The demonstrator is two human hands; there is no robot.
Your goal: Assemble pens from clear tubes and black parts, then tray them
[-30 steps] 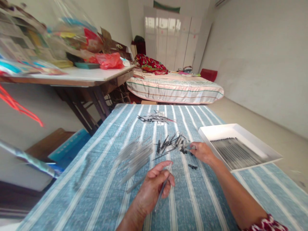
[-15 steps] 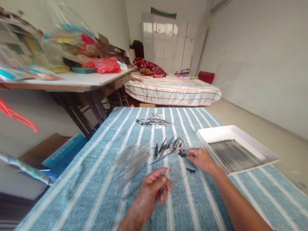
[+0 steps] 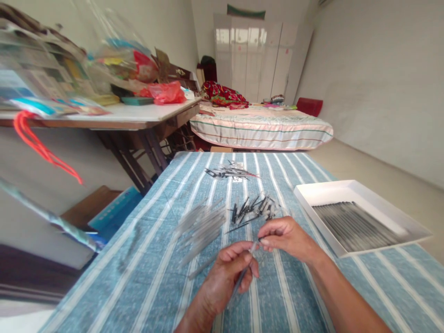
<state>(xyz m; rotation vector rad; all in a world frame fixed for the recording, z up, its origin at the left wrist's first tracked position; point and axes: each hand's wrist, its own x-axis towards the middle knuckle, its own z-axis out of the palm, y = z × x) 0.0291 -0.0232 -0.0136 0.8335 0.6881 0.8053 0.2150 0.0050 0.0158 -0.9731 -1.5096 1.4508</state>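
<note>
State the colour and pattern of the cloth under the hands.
The cloth is blue with white stripes, seen best in the head view.

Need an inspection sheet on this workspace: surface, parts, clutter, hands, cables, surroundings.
Surface: striped cloth, blue and white.
Job's things: slim tube and small dark piece, both held; loose pale tubes; short black and pale pieces; white box with dark rods side by side.
Clutter: mixed pile at far end; red bag on side table.
Hands: left hand grips slim tube; right hand pinches dark piece near tube's upper end.
Cables: nothing seen; red cord hangs off side table.
Surroundings: bed, wardrobe beyond.
</note>
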